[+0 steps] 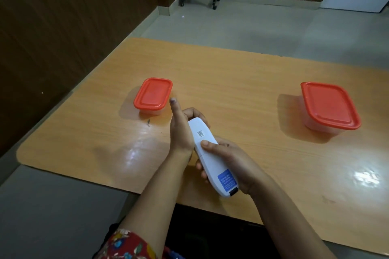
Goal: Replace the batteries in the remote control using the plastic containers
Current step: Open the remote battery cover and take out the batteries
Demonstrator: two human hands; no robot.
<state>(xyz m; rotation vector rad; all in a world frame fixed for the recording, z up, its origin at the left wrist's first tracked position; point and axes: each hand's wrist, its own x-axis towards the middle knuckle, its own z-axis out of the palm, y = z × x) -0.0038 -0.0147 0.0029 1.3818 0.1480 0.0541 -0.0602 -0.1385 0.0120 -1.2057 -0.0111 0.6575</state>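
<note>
While you held the white remote (211, 156) back-side up above the table (252, 73), between the two red-lidded boxes (153, 95), your left hand (181, 130) and right hand (235, 162) gripped it. A hard thumb push could have made it slip and drop.

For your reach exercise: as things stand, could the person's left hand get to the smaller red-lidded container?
Probably yes. The left hand is just beside the smaller red-lidded container, with bare table between. But it is gripping the white remote control, so it must let go first.
</note>
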